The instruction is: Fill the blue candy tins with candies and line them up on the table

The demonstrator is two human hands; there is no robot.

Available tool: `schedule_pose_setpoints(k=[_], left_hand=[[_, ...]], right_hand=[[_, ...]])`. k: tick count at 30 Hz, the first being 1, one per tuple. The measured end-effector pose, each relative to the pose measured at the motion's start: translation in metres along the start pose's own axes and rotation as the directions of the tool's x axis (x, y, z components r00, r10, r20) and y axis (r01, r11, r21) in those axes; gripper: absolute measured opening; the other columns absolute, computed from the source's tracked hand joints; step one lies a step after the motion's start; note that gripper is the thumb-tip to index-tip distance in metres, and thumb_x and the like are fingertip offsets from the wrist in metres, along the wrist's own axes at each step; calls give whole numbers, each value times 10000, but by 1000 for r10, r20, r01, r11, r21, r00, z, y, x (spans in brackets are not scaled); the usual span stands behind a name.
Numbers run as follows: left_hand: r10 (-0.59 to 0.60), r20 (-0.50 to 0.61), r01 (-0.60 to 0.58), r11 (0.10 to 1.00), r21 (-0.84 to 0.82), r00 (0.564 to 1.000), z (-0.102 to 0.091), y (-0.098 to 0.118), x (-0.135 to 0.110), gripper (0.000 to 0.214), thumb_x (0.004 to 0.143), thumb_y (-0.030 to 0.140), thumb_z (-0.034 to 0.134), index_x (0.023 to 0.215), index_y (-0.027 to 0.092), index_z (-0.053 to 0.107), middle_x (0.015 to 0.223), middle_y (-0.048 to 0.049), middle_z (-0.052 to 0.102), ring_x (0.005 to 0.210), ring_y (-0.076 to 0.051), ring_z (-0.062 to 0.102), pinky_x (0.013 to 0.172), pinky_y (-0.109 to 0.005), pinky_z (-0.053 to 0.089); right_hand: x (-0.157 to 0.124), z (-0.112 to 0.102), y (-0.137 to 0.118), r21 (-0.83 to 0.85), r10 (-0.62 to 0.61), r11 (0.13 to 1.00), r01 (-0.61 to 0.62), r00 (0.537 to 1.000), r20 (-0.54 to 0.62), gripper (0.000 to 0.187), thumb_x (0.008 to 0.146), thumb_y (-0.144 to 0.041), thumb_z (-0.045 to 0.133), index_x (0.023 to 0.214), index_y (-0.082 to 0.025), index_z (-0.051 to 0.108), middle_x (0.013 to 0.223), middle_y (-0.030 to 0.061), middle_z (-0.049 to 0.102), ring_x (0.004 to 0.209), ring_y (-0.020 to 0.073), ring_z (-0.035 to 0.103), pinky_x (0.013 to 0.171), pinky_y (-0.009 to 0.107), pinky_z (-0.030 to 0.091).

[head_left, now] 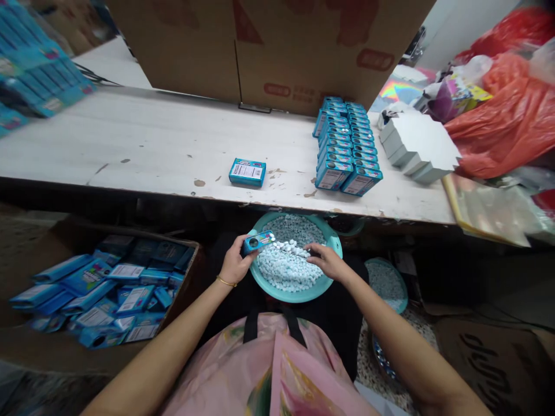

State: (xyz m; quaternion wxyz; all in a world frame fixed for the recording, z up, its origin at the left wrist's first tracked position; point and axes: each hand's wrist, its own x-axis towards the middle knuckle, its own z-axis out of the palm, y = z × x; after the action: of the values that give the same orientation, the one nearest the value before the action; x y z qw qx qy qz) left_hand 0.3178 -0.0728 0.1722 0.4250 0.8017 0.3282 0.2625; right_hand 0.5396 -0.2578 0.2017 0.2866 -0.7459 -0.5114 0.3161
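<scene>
My left hand (235, 260) is closed around a small blue box (258, 241), holding it tilted over the left side of a turquoise basin (299, 296). Small white pellets (286, 271) fill the basin, and a few show at the box's right end. Above the basin's middle, my right hand (325, 260) has its fingers curled beside a raised strip of brighter white pellets (291, 248) that reaches toward the box. Whatever lies under that strip and in those fingers is too small to make out.
One blue box (247, 172) lies on the white worktable (173, 144); two rows of blue boxes (347, 150) stand to its right. A carton (184, 268) of blue boxes sits lower left. White stacked pieces (418, 144) and red bags (507, 115) are right. Behind stands a large cardboard box (281, 52).
</scene>
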Motion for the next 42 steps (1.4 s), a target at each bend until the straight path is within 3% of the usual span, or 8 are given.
schedule_pose_setpoints(k=[5, 12, 17, 21, 27, 32, 37, 42], left_hand=[[20, 38, -19, 1000, -6, 999, 21, 4, 0, 391, 713, 284, 571, 1074, 188, 457, 956, -35, 568, 855, -173, 556, 779, -301, 437], [91, 113, -94, 995, 21, 989, 32, 9, -2, 388, 706, 216, 542, 1084, 196, 454, 1029, -50, 549, 945, -194, 529, 844, -327, 416], [144, 164, -160, 983, 87, 976, 40, 13, -3, 395, 702, 181, 523, 1092, 191, 462, 1051, -69, 552, 983, -218, 499, 871, -375, 397], [147, 162, -161, 984, 81, 976, 44, 11, -3, 408, 687, 155, 521, 1090, 190, 466, 1048, -71, 555, 994, -223, 502, 891, -394, 386], [77, 111, -81, 996, 32, 991, 29, 5, -2, 395, 702, 191, 529, 1091, 203, 460, 1041, -57, 556, 959, -211, 532, 855, -357, 414], [46, 19, -46, 998, 35, 999, 7, 8, -3, 372, 722, 249, 551, 1080, 194, 464, 1003, -44, 570, 908, -191, 549, 814, -318, 426], [4, -46, -2, 999, 39, 999, -10, 12, -6, 366, 723, 306, 574, 1057, 198, 468, 943, -27, 573, 838, -169, 549, 768, -302, 439], [-30, -131, 37, 998, 45, 991, -19, 7, -7, 379, 712, 357, 589, 1036, 197, 474, 915, -20, 567, 806, -163, 546, 756, -304, 443]], right_hand=[[-12, -42, -35, -250, 13, 968, -10, 1000, 8, 262, 770, -286, 530, 1026, -253, 572, 913, 18, 635, 824, 167, 558, 705, 259, 385], [-6, -45, -60, -358, 4, 933, 26, 996, 84, 276, 801, -304, 499, 1064, -255, 562, 960, 21, 637, 885, 170, 564, 723, 246, 392], [-6, -34, -104, -699, 124, 715, -4, 985, 122, 289, 861, -325, 379, 1095, -259, 534, 1004, 63, 605, 879, 192, 571, 710, 281, 396], [-11, -38, -128, -786, 109, 617, 33, 986, 127, 269, 865, -259, 336, 1026, -205, 544, 907, 91, 594, 805, 195, 575, 660, 280, 394], [-18, -48, -62, -755, 182, 646, -114, 983, 8, 227, 856, -292, 394, 1042, -229, 507, 975, 70, 587, 855, 186, 564, 710, 276, 387], [10, 25, 5, -574, 363, 773, -271, 930, 49, 226, 809, -203, 478, 1031, -197, 520, 972, 71, 614, 872, 192, 576, 734, 277, 395], [39, 93, 7, -371, 225, 909, -189, 973, 55, 290, 859, -226, 384, 1140, -217, 451, 1072, 16, 586, 969, 146, 538, 782, 212, 382], [38, 83, 17, -201, 155, 969, -141, 986, 56, 270, 809, -216, 445, 1072, -183, 497, 1007, 22, 601, 893, 132, 551, 765, 214, 403]])
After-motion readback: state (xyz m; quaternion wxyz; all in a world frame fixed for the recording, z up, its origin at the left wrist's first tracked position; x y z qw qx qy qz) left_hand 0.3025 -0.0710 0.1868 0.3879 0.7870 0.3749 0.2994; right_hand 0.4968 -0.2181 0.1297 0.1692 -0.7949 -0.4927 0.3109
